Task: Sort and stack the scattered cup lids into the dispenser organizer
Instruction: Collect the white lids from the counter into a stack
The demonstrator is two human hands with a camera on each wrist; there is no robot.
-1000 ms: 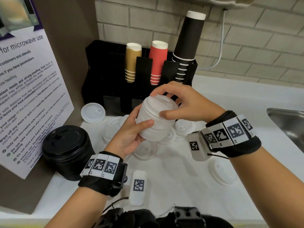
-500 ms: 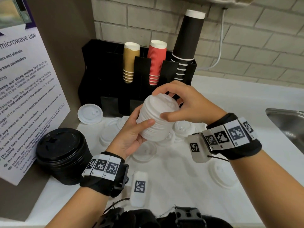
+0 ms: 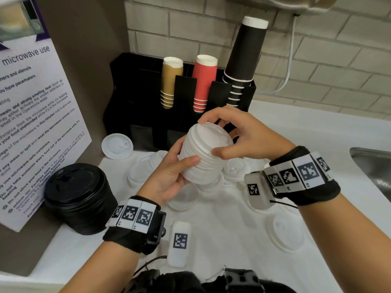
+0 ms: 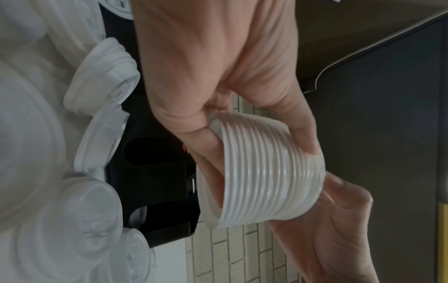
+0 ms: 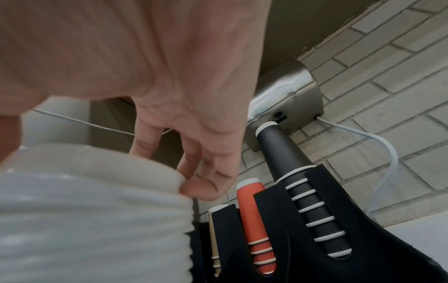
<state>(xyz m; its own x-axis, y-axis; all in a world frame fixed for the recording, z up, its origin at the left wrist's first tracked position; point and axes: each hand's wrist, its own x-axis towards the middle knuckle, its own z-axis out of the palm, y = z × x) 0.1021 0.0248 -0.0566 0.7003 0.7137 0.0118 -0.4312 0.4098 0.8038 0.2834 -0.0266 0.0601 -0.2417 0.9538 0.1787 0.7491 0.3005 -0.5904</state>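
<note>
I hold a tilted stack of white cup lids (image 3: 204, 155) in front of the black dispenser organizer (image 3: 148, 115). My left hand (image 3: 175, 170) grips the stack's lower side from the left, thumb across its ribs. From the right, my right hand (image 3: 237, 138) curls over the top, fingertips on the upper rim and thumb on the side. The left wrist view has the stack of lids (image 4: 266, 172) between both hands. Up close in the right wrist view are the stack (image 5: 92, 210) and my right hand's fingers (image 5: 206, 172). Loose white lids (image 3: 117, 145) lie scattered on the counter.
The organizer holds tan cups (image 3: 170, 81), red cups (image 3: 204, 83) and black cups (image 3: 245, 60). A stack of black lids (image 3: 79, 197) sits at the left by a microwave notice (image 3: 31, 123). More single lids (image 3: 285, 232) lie at the right. A metal sink (image 3: 374, 166) is far right.
Both hands and the white stack have stayed almost in place. The right hand's fingers have shifted slightly on the top of the stack.
</note>
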